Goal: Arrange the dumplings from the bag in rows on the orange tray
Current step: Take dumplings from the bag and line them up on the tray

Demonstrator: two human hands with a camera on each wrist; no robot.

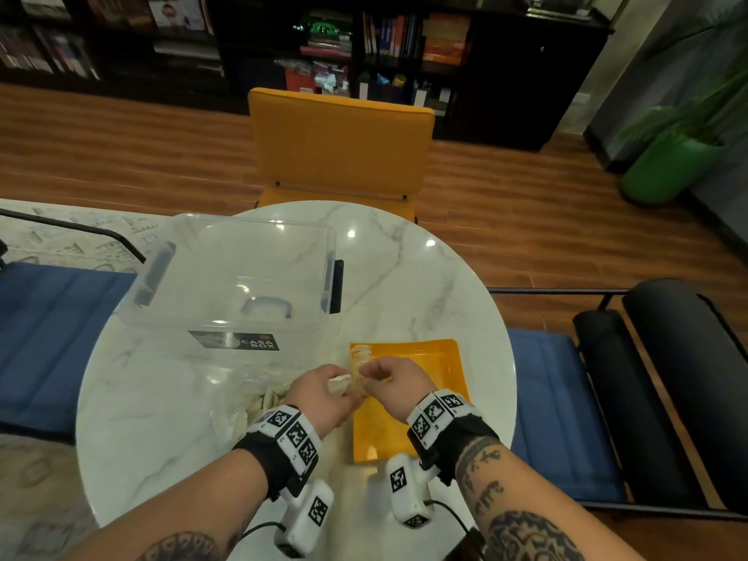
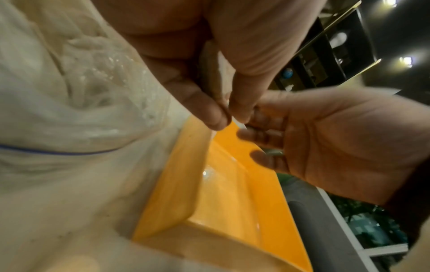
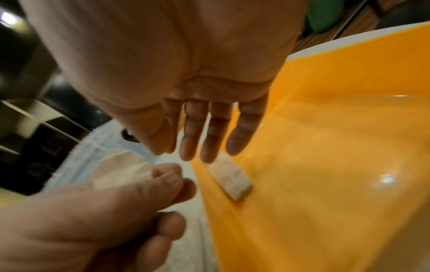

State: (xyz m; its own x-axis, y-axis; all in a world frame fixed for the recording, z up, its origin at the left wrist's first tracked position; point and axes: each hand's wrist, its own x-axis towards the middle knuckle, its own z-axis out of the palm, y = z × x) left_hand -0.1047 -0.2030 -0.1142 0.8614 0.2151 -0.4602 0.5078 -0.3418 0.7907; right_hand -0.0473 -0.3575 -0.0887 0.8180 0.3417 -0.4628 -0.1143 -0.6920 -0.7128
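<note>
On the round marble table lies the orange tray (image 1: 429, 358), and a row of pale dumplings (image 1: 360, 354) runs along its far left edge. My left hand (image 1: 344, 388) pinches one dumpling (image 1: 338, 383) between thumb and fingers, just left of the tray's left rim. The left wrist view shows that dumpling (image 2: 210, 73) edge-on in the pinch, above the tray (image 2: 232, 202). My right hand (image 1: 370, 372) hovers over the tray's left side. Its fingers (image 3: 193, 139) are straight and hold nothing, and they point down at a dumpling on the tray (image 3: 232, 181). The clear bag (image 1: 251, 392) with several dumplings lies to the left.
A large clear plastic box (image 1: 243, 277) stands at the back left of the table (image 1: 425, 269). An orange chair (image 1: 340, 143) is behind the table. Blue cushioned seats (image 1: 558, 406) flank it. The tray's right and near parts are bare.
</note>
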